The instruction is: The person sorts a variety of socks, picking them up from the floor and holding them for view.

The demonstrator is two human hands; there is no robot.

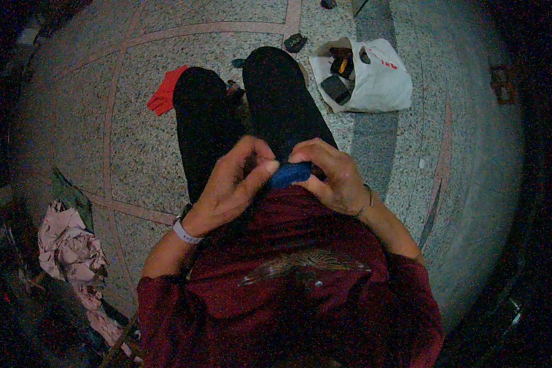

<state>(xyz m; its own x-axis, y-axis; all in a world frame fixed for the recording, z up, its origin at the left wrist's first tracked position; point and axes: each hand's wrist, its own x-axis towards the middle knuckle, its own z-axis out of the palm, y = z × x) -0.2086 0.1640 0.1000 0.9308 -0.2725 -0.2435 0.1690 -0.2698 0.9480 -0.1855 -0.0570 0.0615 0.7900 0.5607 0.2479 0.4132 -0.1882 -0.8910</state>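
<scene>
A small rolled bundle of blue cloth (pixel 291 175) sits between my two hands, in front of my dark red shirt and above my lap. My right hand (pixel 334 175) grips its right end, thumb below and fingers on top. At its left end, the fingertips of my left hand (pixel 239 178) are pinched together against the cloth. The frame does not show whether the bundle is a sock or some other folded piece.
A white plastic bag (pixel 383 80) with dark bundles inside lies beyond my right knee. Orange-red cloth (pixel 165 92) is beside my left knee. A dark bundle (pixel 295 43) rests on the speckled floor (pixel 147 153) ahead. Crumpled pinkish material (pixel 72 242) is at left.
</scene>
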